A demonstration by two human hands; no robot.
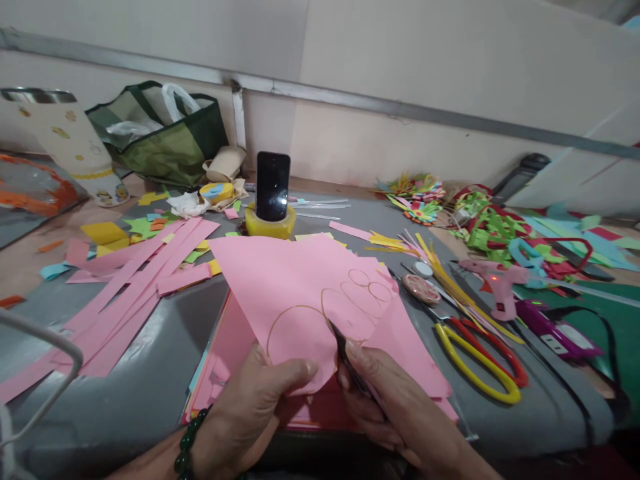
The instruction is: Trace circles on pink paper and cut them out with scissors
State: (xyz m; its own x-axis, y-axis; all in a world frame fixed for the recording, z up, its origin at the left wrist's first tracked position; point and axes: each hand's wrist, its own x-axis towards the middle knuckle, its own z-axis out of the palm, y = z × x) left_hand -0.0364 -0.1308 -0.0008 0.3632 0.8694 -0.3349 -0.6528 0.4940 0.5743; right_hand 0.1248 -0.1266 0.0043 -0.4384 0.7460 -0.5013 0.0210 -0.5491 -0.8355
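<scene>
My left hand [255,400] pinches the lower left edge of a pink paper sheet [290,273], thumb on top. Circles and petal-like ovals are drawn on the sheet in brownish lines. My right hand [385,393] is closed around dark-handled scissors [341,340], whose blades meet the paper beside the large circle. Part of the scissors is hidden by my fingers and the paper. Beneath the raised sheet lies a stack of pink and other coloured papers [420,373]. A green bead bracelet [187,437] circles my left wrist.
Pink strips [130,293] and scraps spread at left. A phone [273,187] stands in a yellow tape roll [270,225]. Red-and-yellow-handled scissors [480,360], a pink glue gun [500,283] and a purple device [555,330] lie at right. A green bag [165,147] and tumbler [85,147] stand behind.
</scene>
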